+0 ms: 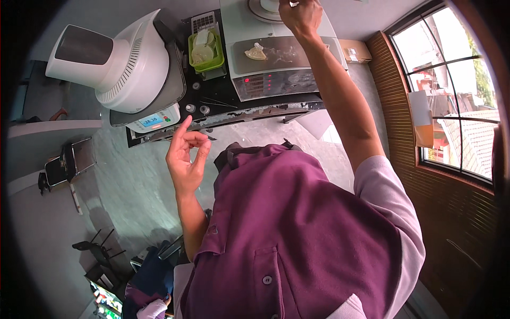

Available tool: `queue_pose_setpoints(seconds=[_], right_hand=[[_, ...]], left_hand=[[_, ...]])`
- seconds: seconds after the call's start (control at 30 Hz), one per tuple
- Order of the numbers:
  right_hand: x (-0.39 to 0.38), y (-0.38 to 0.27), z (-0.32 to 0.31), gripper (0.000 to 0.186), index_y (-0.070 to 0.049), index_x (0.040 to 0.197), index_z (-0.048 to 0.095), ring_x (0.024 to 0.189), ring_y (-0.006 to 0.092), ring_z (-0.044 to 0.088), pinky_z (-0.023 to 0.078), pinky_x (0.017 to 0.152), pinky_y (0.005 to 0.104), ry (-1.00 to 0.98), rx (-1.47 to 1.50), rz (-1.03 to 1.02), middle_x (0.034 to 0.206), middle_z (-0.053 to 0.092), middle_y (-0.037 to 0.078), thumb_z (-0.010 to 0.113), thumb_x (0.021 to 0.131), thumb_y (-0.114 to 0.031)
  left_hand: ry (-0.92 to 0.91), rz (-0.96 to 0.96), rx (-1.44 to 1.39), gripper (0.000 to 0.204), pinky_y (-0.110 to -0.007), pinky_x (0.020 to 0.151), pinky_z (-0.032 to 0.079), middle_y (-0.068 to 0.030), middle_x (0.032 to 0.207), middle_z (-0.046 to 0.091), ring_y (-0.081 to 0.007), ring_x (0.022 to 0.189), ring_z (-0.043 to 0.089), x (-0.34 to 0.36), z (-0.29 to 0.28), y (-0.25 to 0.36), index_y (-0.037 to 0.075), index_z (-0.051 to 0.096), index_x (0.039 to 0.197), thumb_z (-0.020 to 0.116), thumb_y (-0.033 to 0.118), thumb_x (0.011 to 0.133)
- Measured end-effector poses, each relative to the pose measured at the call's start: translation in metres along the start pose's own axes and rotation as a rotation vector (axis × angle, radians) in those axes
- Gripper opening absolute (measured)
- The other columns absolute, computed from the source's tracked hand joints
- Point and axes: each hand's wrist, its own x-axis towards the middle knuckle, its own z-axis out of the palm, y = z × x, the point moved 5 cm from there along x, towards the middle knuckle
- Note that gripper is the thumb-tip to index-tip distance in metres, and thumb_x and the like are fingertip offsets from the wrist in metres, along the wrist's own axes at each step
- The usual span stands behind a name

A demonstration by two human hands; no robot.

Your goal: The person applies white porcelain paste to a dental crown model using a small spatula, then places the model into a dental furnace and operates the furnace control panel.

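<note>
Where the black tabletop point(220, 86) ends nearest the body, the bare left hand point(186, 159) hangs in the air, fingers loosely bent, holding nothing. Beyond lie a grey metal box with red lights point(289, 84) and, left of it, a lime-green plastic tub point(208, 67). A crumpled pale scrap point(256, 52) rests on the box. Farthest, the right hand point(304, 16) reaches a white round vessel point(270, 6) atop it — cut off by the frame, so I cannot tell whether it grips.
</note>
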Motion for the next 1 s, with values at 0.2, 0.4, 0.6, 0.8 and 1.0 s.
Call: queue_pose_setpoints(seconds=[0.2, 0.4, 0.6, 0.8, 1.0], right_hand=[[0.004, -0.010, 0.003, 0.030, -0.008, 0.108, 0.082, 0.109, 0.0434, 0.067, 0.056, 0.095, 0.0516, -0.079, -0.107, -0.030, 0.117, 0.071, 0.025, 0.068, 0.087, -0.024], [-0.003, -0.016, 0.005, 0.043, -0.007, 0.126, 0.075, 0.114, 0.0449, 0.064, 0.055, 0.095, 0.0529, -0.118, -0.162, -0.062, 0.123, 0.066, 0.027, 0.069, 0.086, -0.022], [-0.037, -0.028, -0.054, 0.051, -0.011, 0.135, 0.072, 0.102, 0.0417, 0.065, 0.055, 0.085, 0.0510, -0.183, -0.075, -0.048, 0.112, 0.063, 0.023, 0.071, 0.084, -0.016], [-0.076, -0.020, -0.098, 0.042, -0.016, 0.121, 0.080, 0.097, 0.0348, 0.068, 0.057, 0.083, 0.0454, -0.067, -0.039, -0.076, 0.103, 0.066, 0.017, 0.071, 0.080, -0.019], [-0.132, -0.011, -0.155, 0.037, -0.009, 0.113, 0.080, 0.085, 0.0267, 0.066, 0.054, 0.076, 0.0382, -0.102, 0.020, -0.036, 0.097, 0.064, 0.012, 0.066, 0.081, 0.002]], left_hand=[[0.008, -0.010, 0.004, 0.065, -0.026, 0.083, 0.050, -0.0061, 0.100, 0.068, -0.0106, 0.092, 0.064, -0.006, 0.001, -0.005, -0.004, 0.050, 0.152, 0.076, -0.002, 0.093], [0.000, -0.054, 0.005, 0.067, -0.024, 0.080, 0.050, -0.0053, 0.096, 0.068, -0.0092, 0.085, 0.062, -0.013, 0.002, -0.003, -0.004, 0.049, 0.153, 0.077, -0.001, 0.092], [-0.020, -0.108, 0.025, 0.067, -0.023, 0.078, 0.049, -0.0044, 0.093, 0.067, -0.0084, 0.082, 0.060, -0.019, 0.010, 0.005, -0.005, 0.049, 0.153, 0.077, 0.000, 0.092], [-0.032, -0.152, -0.006, 0.063, -0.023, 0.076, 0.049, -0.0036, 0.091, 0.068, -0.0075, 0.080, 0.060, -0.028, 0.017, -0.008, -0.005, 0.053, 0.149, 0.078, 0.001, 0.092], [-0.026, -0.183, -0.011, 0.057, -0.024, 0.077, 0.049, -0.0036, 0.092, 0.068, -0.0081, 0.081, 0.060, -0.039, 0.036, -0.047, -0.005, 0.057, 0.146, 0.077, 0.002, 0.093]])
